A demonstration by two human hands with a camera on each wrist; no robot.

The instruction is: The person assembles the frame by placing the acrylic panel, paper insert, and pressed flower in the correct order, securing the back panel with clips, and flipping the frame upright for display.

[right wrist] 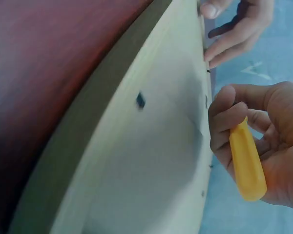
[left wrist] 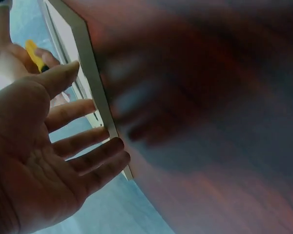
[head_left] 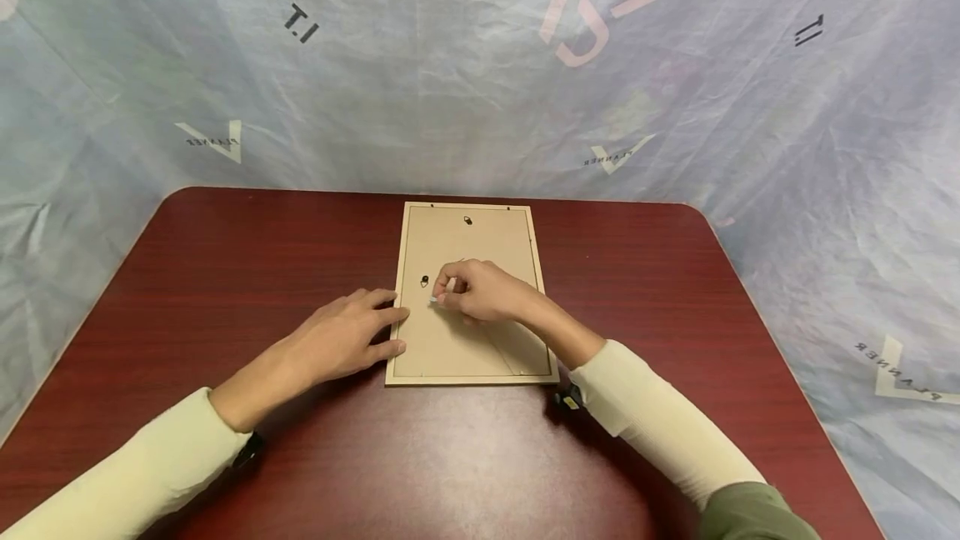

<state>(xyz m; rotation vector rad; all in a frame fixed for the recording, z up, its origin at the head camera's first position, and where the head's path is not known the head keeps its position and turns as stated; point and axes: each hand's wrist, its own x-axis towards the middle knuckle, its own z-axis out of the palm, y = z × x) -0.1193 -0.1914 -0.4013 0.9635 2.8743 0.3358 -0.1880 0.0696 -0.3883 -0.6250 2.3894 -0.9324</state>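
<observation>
A light wooden picture frame [head_left: 480, 357] lies with its back up on the dark red table, showing a beige backing board and small dark hangers [head_left: 424, 281]. My left hand [head_left: 341, 336] rests at its left edge, fingers spread and fairly straight, fingertips on the rim. Over the board, my right hand [head_left: 483, 290] has its fingers curled round a screwdriver [right wrist: 248, 163] with a yellow handle; its shaft is hidden by the fingers in the right wrist view. A small pale bit shows at the right fingertips in the head view.
The red wooden table [head_left: 247, 273] has rounded far corners. Behind it and at the sides hangs a grey-blue printed sheet [head_left: 420, 65]. A black wrist device [head_left: 570, 397] sits under the right cuff, close to the frame's near right corner.
</observation>
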